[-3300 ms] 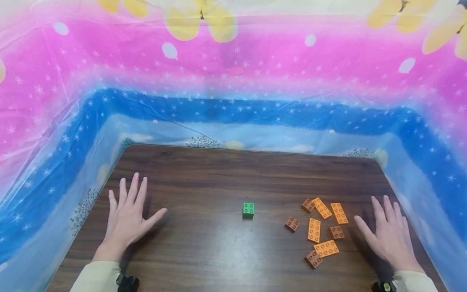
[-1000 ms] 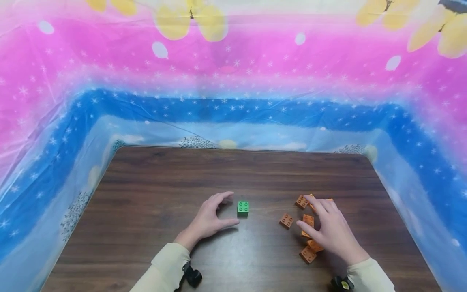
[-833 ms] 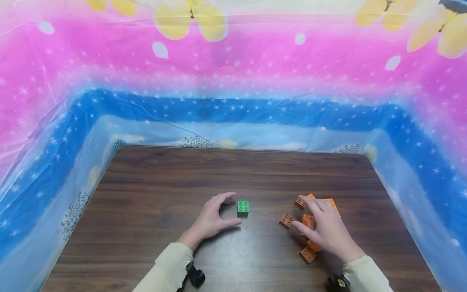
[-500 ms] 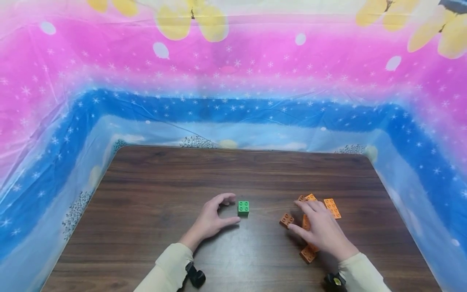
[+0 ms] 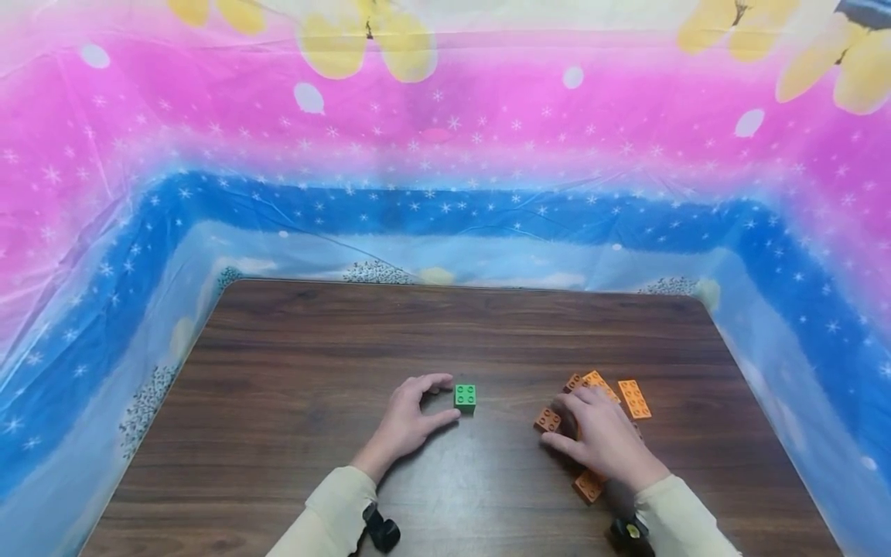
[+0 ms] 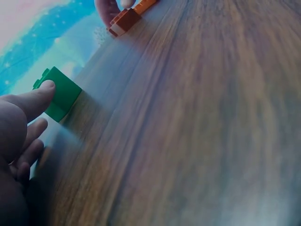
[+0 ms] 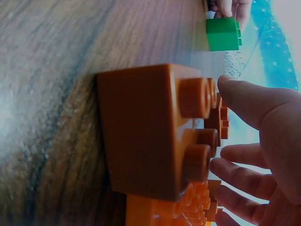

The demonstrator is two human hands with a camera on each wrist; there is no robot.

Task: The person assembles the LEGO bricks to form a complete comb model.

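A green toy building brick (image 5: 464,398) with studs on top sits upright near the table's middle. My left hand (image 5: 404,414) is at its left side, thumb and fingers parted and slightly bent; in the left wrist view the thumb (image 6: 42,92) overlaps the green brick, though contact is unclear. Over the group of bricks on the right hovers my right hand (image 5: 605,433), fingers loosely bent and thumb apart, holding nothing visible. Just left of its fingertips lies a brown brick (image 5: 547,420). The hand partly hides other brown and orange bricks beneath it.
Behind the right hand lie an orange brick (image 5: 601,384) and a small brown one (image 5: 573,383). Another orange brick (image 5: 635,398) lies farther right, and a brown brick (image 5: 588,486) is nearer. A patterned cloth (image 5: 445,213) surrounds the brown wooden table (image 5: 313,333).
Both hands have come inward from the table's sides, the left to the green brick, the right over the bricks. Lately the right hand has drifted left. The bricks look unmoved.
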